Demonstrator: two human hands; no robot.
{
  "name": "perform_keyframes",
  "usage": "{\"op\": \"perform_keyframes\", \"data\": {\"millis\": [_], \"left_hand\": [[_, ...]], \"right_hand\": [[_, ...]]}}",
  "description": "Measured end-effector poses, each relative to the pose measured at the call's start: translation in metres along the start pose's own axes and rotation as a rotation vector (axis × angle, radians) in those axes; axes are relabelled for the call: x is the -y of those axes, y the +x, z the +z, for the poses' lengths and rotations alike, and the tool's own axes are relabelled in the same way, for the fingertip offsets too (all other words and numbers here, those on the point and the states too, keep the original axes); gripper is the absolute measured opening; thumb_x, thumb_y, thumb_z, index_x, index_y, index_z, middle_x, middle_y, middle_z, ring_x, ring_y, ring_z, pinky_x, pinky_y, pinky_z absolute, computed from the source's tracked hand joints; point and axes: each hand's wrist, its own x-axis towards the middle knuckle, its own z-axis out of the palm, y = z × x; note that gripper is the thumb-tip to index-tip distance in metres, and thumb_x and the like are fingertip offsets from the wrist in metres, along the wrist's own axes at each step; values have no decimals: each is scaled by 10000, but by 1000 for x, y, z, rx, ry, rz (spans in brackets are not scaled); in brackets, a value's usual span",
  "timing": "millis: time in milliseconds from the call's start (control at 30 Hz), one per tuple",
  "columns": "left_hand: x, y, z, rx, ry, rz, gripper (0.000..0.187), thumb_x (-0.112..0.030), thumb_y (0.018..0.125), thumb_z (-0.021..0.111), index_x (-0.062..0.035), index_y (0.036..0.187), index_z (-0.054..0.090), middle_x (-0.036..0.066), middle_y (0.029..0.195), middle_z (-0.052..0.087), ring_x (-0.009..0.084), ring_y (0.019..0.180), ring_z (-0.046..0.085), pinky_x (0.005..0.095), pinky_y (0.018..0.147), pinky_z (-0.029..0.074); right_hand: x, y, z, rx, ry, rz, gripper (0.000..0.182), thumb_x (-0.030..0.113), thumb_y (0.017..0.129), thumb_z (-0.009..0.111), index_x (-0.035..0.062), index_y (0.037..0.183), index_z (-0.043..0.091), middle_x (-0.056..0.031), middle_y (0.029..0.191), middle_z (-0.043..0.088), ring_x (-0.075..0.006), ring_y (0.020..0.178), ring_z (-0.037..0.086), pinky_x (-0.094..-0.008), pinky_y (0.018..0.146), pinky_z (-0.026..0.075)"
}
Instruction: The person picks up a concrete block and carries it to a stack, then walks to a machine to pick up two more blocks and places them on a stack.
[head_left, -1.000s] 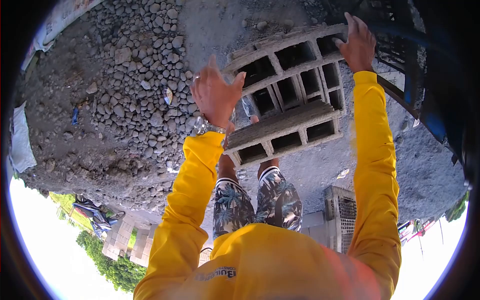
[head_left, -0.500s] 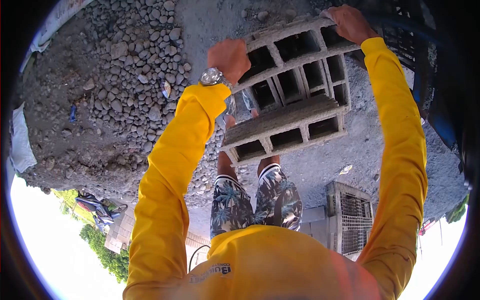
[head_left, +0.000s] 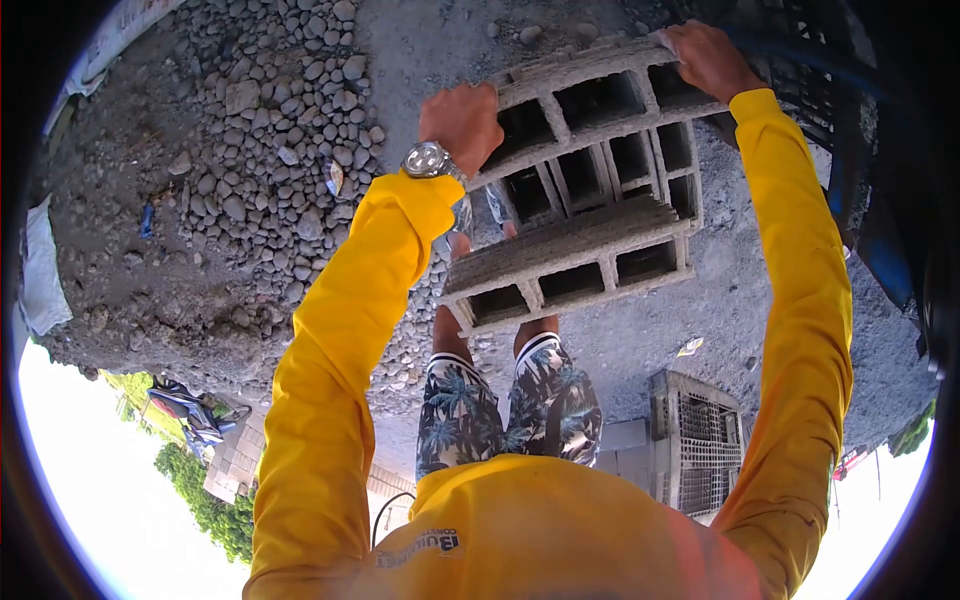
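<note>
Since a second ago both hands have closed on the top block (head_left: 590, 98). The left hand (head_left: 460, 122), then open above it, now has its fingers clamped on the near end; the right hand (head_left: 708, 58) grips the far end. The block sits on the stack (head_left: 570, 262) on the ground (head_left: 640, 330), beside the gravel (head_left: 270, 120). Grip looks established; no lift is evident.

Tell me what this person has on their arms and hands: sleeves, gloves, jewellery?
Both arms are covered to the wrist by long, bright yellow sleeves of one top, which carries dark lettering on the chest. The left hand is bare, with a silver metal wristwatch just above the cuff and what may be a ring on one finger. The right hand is bare too, with no glove or watch visible.
</note>
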Motion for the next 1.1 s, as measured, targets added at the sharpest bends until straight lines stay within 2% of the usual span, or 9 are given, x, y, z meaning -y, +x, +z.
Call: {"op": "perform_keyframes", "data": {"millis": [167,267,567,667,767,867,967,1000,1100], "left_hand": [[-2,-6,-4,-33,-53,4,254,-130,737,641,-16,960,598,192,776,651,362,739,646,460,645,516],[1,-15,0,-212,-207,82,232,-114,748,627,-23,956,578,183,839,649,365,757,639,457,640,509],[8,-12,11,-164,-210,75,130,-81,748,585,-31,856,533,178,833,620,372,754,613,452,646,492],[9,-13,9,-93,-177,76,211,-139,789,603,-54,979,570,167,858,625,363,785,614,460,640,489],[10,-16,1,-159,-240,82,484,-299,813,662,-40,1201,533,185,885,625,348,842,620,425,670,498],[22,-39,-16,-303,-356,-120,843,-495,769,695,47,1340,393,255,1013,617,350,1003,605,372,795,501],[37,-80,12,-405,-704,-455,991,-582,713,707,147,1297,376,341,1147,548,378,1145,538,346,918,453],[30,-93,8,-226,-810,-538,971,-600,740,667,161,1276,392,356,1249,474,378,1239,457,353,973,415],[-6,-95,8,-121,-907,-592,808,-556,781,634,145,1154,484,338,1077,567,400,1068,556,395,867,478]], "right_hand": [[14,-6,-23,-24,-30,-37,488,39,787,663,48,1254,524,-107,1197,584,-291,1088,529,-363,995,415],[16,-10,-38,5,-2,-45,495,42,790,664,54,1264,520,-103,1198,583,-284,1083,532,-361,990,419],[9,-5,-21,29,-17,-4,479,52,791,654,56,1256,538,-112,1121,621,-262,1018,560,-360,941,451],[8,-7,-19,-6,-36,-6,506,69,782,669,57,1268,525,-118,1129,617,-272,1028,563,-363,940,452],[5,-6,-23,-37,30,-103,536,80,783,675,66,1291,503,-135,1161,604,-307,1064,561,-353,954,445],[11,-11,-27,-319,50,-15,589,150,779,707,43,1310,475,-183,1214,572,-345,1133,535,-364,994,413],[35,-30,-35,-302,336,588,683,279,772,727,10,1330,440,-232,1268,523,-357,1208,482,-370,1041,353],[42,-38,-34,-256,417,697,709,340,773,711,-10,1325,437,-247,1273,514,-363,1208,482,-373,1036,352],[34,-53,8,-165,554,842,699,417,799,650,-36,1296,460,-265,1264,515,-385,1190,492,-377,1011,369]]}}
